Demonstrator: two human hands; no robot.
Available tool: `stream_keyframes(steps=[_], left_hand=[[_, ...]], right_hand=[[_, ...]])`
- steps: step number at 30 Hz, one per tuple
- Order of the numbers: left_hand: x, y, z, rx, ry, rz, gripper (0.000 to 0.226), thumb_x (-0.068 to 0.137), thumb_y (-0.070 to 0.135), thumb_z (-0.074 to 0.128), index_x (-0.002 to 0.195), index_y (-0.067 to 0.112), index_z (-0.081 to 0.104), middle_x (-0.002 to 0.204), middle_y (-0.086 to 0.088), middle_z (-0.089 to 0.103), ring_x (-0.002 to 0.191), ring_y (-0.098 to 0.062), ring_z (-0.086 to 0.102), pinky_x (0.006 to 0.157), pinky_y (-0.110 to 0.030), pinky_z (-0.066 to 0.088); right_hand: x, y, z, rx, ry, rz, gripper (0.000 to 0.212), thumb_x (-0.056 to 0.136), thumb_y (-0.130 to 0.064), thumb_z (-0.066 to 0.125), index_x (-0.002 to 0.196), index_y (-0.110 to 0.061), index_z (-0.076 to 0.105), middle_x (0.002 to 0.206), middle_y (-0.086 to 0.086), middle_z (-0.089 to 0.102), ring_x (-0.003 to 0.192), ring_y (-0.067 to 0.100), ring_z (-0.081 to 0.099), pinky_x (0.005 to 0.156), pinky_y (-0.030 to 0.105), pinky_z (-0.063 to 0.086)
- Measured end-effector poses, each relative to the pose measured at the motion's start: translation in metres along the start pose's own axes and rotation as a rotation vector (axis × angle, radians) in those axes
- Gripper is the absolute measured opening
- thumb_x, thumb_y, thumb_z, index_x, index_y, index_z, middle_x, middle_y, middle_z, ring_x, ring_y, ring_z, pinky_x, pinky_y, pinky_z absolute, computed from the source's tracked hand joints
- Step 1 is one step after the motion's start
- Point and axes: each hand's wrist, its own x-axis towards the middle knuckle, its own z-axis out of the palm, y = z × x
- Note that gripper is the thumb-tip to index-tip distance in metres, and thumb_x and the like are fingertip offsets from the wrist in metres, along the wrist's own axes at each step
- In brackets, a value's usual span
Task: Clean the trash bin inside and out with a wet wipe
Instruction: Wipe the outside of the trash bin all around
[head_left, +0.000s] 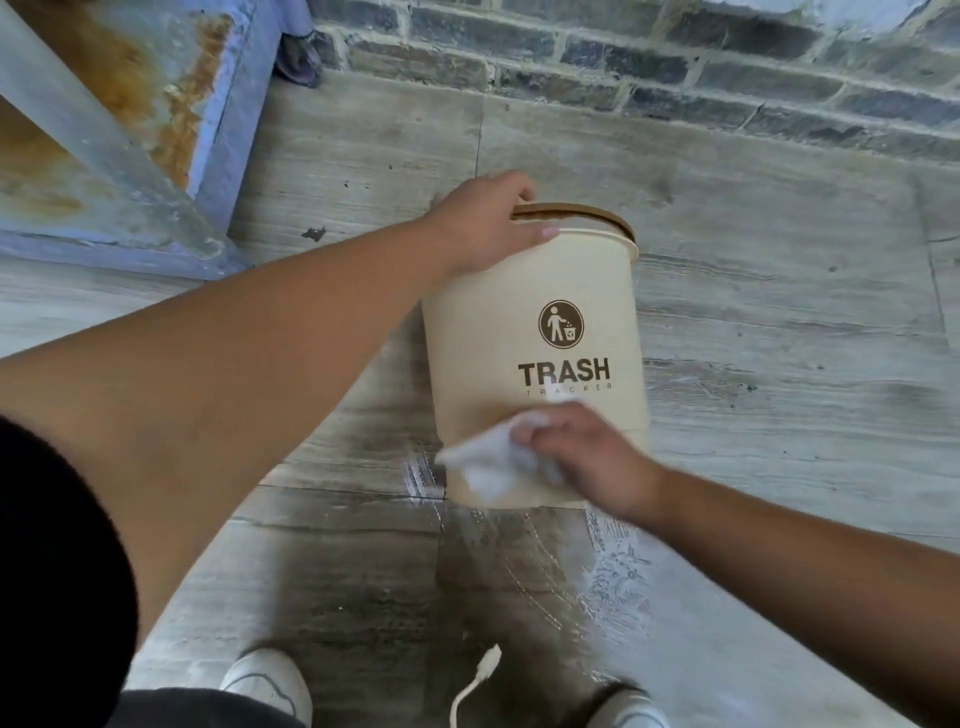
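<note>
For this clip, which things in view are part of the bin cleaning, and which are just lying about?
In the job:
- trash bin, gripped at the rim by the left hand
- wet wipe, pressed on the bin's lower front by the right hand

Lying about:
- white cable on the floor
- clear wrapper beside the bin's base
- rusty blue frame

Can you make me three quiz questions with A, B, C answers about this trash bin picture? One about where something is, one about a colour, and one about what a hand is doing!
1. Where is the wet wipe?
A. on the bin's lid
B. low on the bin's front
C. on a shoe

2. What colour is the trash bin?
A. cream
B. green
C. red

3. What is the left hand doing?
A. hanging free
B. holding a cable
C. gripping the bin's top

Answers: B, the right hand presses it under the word TRASH; A, its body is cream; C, the fingers curl over the rim.
</note>
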Motion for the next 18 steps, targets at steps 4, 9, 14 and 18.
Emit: stream_keyframes(steps=[4,9,14,18], left_hand=[[-0.02,-0.036,-0.007,-0.163,-0.01,-0.123,0.049,0.086,0.052,0.058,0.125,0.021,0.053,0.122,-0.003,0.058,0.11,-0.019,0.054,0.088,-0.027,0.04],[-0.032,-0.042,-0.002,-0.236,-0.037,-0.077,0.02,0.094,0.033,0.052,0.106,0.02,0.062,0.099,0.0,0.062,0.093,-0.017,0.055,0.07,-0.023,0.037],[-0.029,-0.038,0.003,-0.241,-0.025,-0.077,0.024,0.096,0.028,0.051,0.101,0.011,0.067,0.1,-0.012,0.067,0.088,-0.017,0.056,0.072,-0.027,0.04],[-0.031,-0.04,0.002,-0.257,-0.005,-0.05,0.023,0.096,0.026,0.052,0.099,0.008,0.067,0.097,-0.012,0.067,0.085,-0.018,0.056,0.071,-0.027,0.041]], right_hand=[[0.031,-0.023,-0.068,0.286,0.469,-0.125,0.023,0.083,-0.015,0.05,0.087,-0.008,0.073,0.091,0.015,0.071,0.083,0.027,0.066,0.077,0.031,0.052],[0.051,-0.008,-0.1,-0.12,0.745,-0.144,0.031,0.094,-0.018,0.049,0.118,-0.012,0.067,0.123,0.001,0.066,0.111,-0.004,0.056,0.094,0.012,0.04],[0.065,0.01,-0.065,-0.894,0.445,-0.255,0.047,0.099,-0.019,0.039,0.144,-0.005,0.039,0.155,0.016,0.029,0.145,0.025,0.019,0.117,0.033,0.012],[0.063,-0.001,-0.052,-1.154,0.236,-0.289,0.055,0.094,-0.026,0.033,0.144,-0.004,0.039,0.154,0.017,0.032,0.145,0.032,0.023,0.117,0.042,0.017]])
